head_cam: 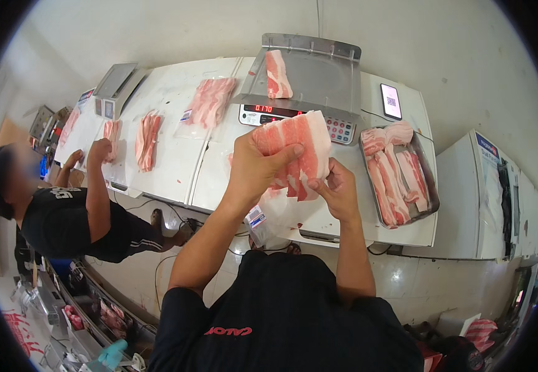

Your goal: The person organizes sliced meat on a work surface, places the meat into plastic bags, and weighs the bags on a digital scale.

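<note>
Between my hands, a fanned row of sliced raw pork belly (pixel 297 146) is held up above the white lid. My left hand (pixel 262 162) grips its left side, thumb across the front. Fingers of my right hand (pixel 336 190) pinch the lower right edge. Below lies a clear plastic bag (pixel 265 223) with a printed label, partly hidden by the meat and my left arm. Just beyond my hands stands a digital scale (pixel 341 132) with red lit digits. On its steel pan (pixel 320 74) rests another piece of pork belly (pixel 278 76), towards the left.
A metal tray (pixel 432 211) of pork belly strips sits at right, near a smartphone (pixel 391 101). To the left lie a bagged pork pack (pixel 211 104) and a pork bundle (pixel 148 142). Farther left a co-worker (pixel 71 218) handles meat beside a second scale (pixel 115 88). Cables (pixel 176 209) trail below.
</note>
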`<state>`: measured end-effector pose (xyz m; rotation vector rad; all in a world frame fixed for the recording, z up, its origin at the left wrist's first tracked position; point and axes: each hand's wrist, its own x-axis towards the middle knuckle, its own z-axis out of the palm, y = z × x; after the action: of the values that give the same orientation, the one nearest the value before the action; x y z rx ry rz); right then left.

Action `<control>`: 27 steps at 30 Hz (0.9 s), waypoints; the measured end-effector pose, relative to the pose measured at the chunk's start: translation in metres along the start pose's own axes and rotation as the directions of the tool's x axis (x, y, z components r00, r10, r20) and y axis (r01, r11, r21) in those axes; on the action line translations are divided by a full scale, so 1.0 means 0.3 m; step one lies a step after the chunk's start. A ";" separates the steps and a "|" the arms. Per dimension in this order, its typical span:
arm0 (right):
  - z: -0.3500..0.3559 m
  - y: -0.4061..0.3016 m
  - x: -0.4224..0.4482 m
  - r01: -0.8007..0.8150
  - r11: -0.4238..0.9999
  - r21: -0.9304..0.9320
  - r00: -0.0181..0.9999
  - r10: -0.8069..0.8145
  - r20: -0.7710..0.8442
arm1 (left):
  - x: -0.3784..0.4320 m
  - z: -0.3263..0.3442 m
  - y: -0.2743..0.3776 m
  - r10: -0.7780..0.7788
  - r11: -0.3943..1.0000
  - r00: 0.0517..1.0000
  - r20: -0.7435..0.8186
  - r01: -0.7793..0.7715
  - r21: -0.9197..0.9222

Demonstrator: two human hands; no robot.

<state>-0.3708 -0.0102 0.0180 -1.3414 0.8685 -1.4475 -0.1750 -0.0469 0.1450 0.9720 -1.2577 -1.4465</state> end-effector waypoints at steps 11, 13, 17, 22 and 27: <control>0.094 0.083 0.009 0.126 0.942 0.311 0.991 -0.110 -0.071 | 0.012 -0.026 0.005 -0.031 0.997 0.999 0.020 0.032 -0.065; 0.071 0.135 -0.005 -0.213 0.948 0.238 0.970 0.175 0.172 | 0.018 -0.044 0.022 -0.041 0.995 0.999 0.015 0.042 -0.090; 0.119 0.156 0.004 -0.092 0.964 0.248 0.992 0.067 0.108 | 0.019 -0.097 0.038 -0.080 0.996 0.997 -0.004 0.080 -0.040; 0.174 0.104 0.013 -0.220 0.915 0.339 0.973 0.183 0.138 | 0.006 -0.141 0.047 -0.085 0.995 0.995 -0.059 0.082 -0.063; 0.191 0.087 0.014 -0.204 0.942 0.265 0.977 0.180 0.113 | 0.007 -0.186 0.069 0.013 1.000 0.998 -0.055 -0.013 -0.011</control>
<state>-0.3098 -0.0164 0.0034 -1.0712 0.6914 -1.2938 -0.1185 -0.0623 0.1570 0.9875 -1.2126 -1.4067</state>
